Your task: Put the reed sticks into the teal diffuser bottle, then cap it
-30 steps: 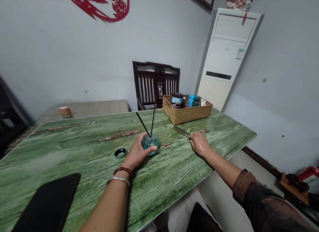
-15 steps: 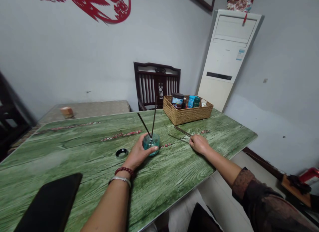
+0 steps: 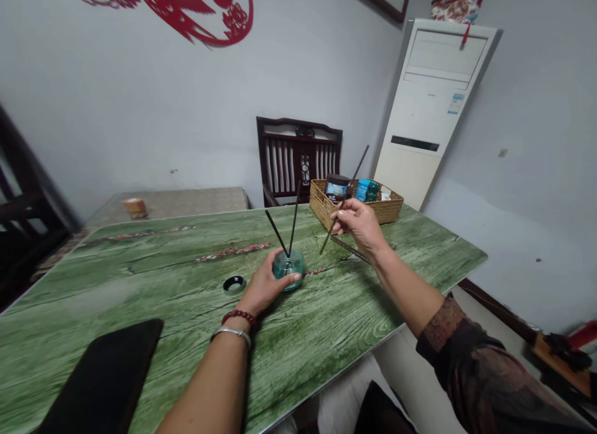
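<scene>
We see the left hand (image 3: 265, 289) curved around a small round glass jar (image 3: 288, 268), and it holds the jar on the tabletop (image 3: 140, 266). The jar is thick and smooth, with a blue-green tint, and two thin dark sticks (image 3: 293, 219) stand in it, leaning apart in a narrow V. The right hand (image 3: 357, 226) is raised above the tabletop, just beside the jar, and its thumb and fingers pinch a long thin dark stick (image 3: 349, 187) in a narrow grip, with the stick tilted across the palm side. Below this hand, more thin dark sticks (image 3: 349, 249) lie flat on the tabletop. The tabletop is glossy and printed with a green wood grain and thin pink-red branches. Near the jar lies a small black round ring (image 3: 234, 285), and nearer to us lies a flat black slab (image 3: 105, 378) with a smooth surface. Behind the hands stands a woven wicker basket (image 3: 357, 204) with straight sides, and it carries a dark-lidded jar (image 3: 337, 187) and a blue bottle (image 3: 366, 190). A red beaded bracelet (image 3: 239, 316) and a silver bangle (image 3: 232, 334) sit on the left wrist.
</scene>
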The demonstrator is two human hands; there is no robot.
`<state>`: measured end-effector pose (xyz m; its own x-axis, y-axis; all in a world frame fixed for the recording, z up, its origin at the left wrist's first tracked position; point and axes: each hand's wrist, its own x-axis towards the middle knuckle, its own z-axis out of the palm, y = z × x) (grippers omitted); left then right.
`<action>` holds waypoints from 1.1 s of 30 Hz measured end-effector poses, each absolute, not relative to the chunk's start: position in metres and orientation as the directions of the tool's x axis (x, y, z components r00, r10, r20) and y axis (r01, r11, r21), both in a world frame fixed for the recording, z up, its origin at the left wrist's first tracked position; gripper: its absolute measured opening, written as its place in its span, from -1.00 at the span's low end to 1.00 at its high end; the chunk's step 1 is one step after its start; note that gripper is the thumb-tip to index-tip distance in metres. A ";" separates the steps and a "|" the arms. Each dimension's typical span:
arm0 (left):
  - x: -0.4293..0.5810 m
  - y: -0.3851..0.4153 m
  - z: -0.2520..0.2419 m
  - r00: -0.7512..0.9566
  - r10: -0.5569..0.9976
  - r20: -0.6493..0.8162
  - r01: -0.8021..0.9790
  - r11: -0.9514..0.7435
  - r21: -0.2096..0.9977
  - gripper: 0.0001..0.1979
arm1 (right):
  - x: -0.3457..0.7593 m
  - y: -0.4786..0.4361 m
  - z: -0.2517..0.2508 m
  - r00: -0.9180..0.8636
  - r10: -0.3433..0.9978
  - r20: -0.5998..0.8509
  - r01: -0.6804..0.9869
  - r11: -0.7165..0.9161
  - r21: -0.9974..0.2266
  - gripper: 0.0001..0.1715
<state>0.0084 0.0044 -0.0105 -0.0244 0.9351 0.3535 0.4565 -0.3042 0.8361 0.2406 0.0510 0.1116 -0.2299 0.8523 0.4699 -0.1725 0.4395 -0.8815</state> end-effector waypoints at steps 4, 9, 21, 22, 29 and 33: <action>0.009 0.004 -0.011 -0.026 0.935 0.352 0.455 -0.303 0.838 -0.25 | 0.202 0.052 0.124 -0.246 0.800 0.548 -0.211 0.507 -0.835 -0.73; 0.010 0.003 -0.011 -0.023 0.932 0.361 0.441 -0.314 0.841 -0.26 | 0.173 0.063 0.111 -0.283 0.809 0.516 -0.142 0.497 -0.856 -0.78; 0.008 0.005 -0.013 -0.004 0.927 0.376 0.457 -0.332 0.825 -0.24 | 0.159 0.071 0.072 -0.342 0.834 0.432 0.177 0.509 -0.843 -0.94; 0.008 0.005 -0.013 -0.010 0.927 0.376 0.460 -0.329 0.825 -0.24 | 0.161 0.071 0.071 -0.348 0.827 0.442 0.219 0.530 -0.819 -0.94; 0.008 0.005 -0.013 -0.020 0.935 0.355 0.462 -0.306 0.832 -0.24 | 0.234 0.080 0.074 -0.224 0.816 0.533 0.506 0.565 -0.652 -0.83; 0.008 0.006 -0.014 -0.029 0.942 0.335 0.484 -0.280 0.829 -0.23 | 0.292 0.087 0.055 -0.141 0.842 0.521 0.745 0.437 -0.505 -0.75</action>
